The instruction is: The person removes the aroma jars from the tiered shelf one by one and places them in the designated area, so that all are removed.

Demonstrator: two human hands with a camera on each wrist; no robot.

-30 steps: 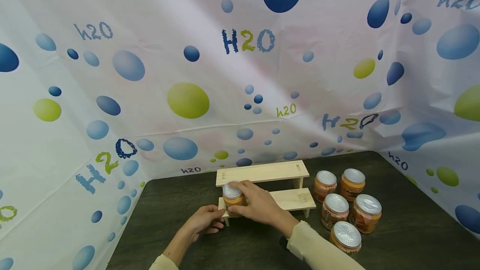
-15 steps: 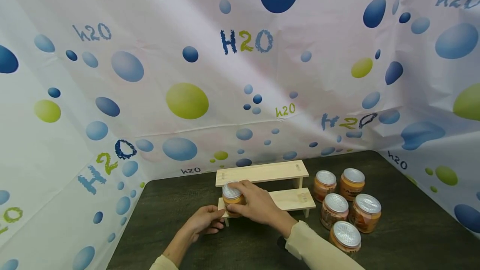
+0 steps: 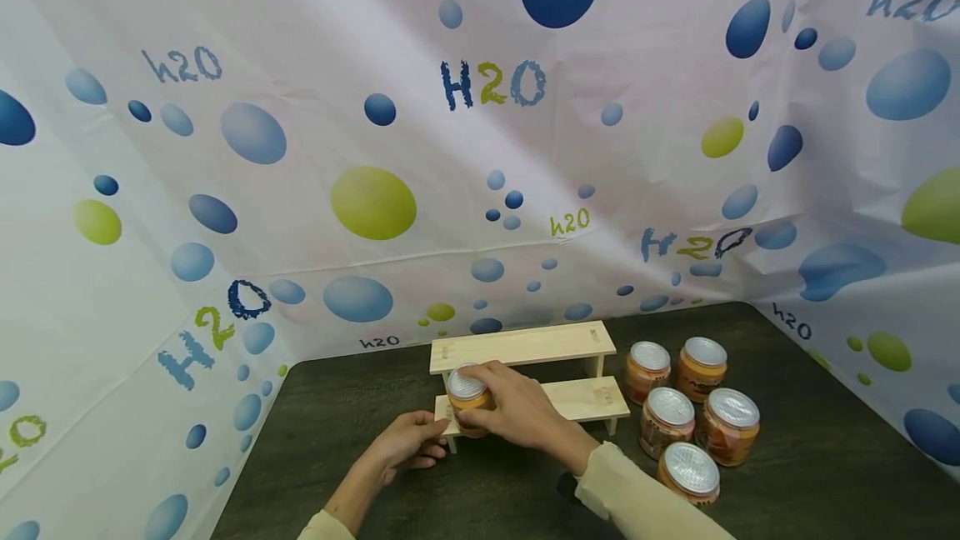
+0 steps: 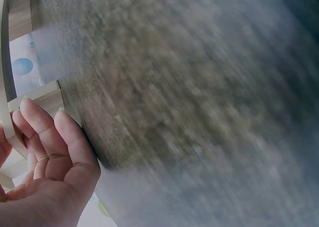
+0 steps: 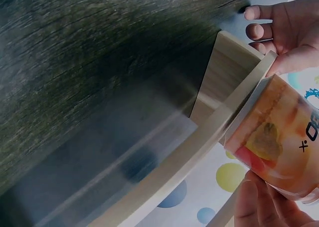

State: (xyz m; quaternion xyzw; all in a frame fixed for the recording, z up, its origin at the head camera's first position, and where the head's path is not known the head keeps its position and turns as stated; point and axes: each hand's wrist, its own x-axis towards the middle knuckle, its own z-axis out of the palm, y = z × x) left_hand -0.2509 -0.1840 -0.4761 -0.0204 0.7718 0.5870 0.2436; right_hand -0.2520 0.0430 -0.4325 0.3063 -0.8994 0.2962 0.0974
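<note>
A two-step wooden rack [image 3: 570, 397] stands on the dark table [image 3: 360, 407]. My right hand [image 3: 501, 407] grips an orange jar with a silver lid [image 3: 467, 394] at the left end of the lower step. The right wrist view shows that jar [image 5: 276, 139] upright on the step's edge [image 5: 219, 132], fingertips [image 5: 259, 204] around it. My left hand [image 3: 420, 438] holds the rack's left end; in the left wrist view its fingers [image 4: 45, 137] curl round the wooden leg [image 4: 42, 98].
Several more orange jars with silver lids [image 3: 693, 415] stand grouped to the right of the rack. A bubble-patterned sheet [image 3: 480, 148] walls the table at the back and on both sides. The rack's upper step [image 3: 521, 346] carries nothing.
The jar and my right hand have barely shifted on the lower step. The left hand stays at the rack's left end.
</note>
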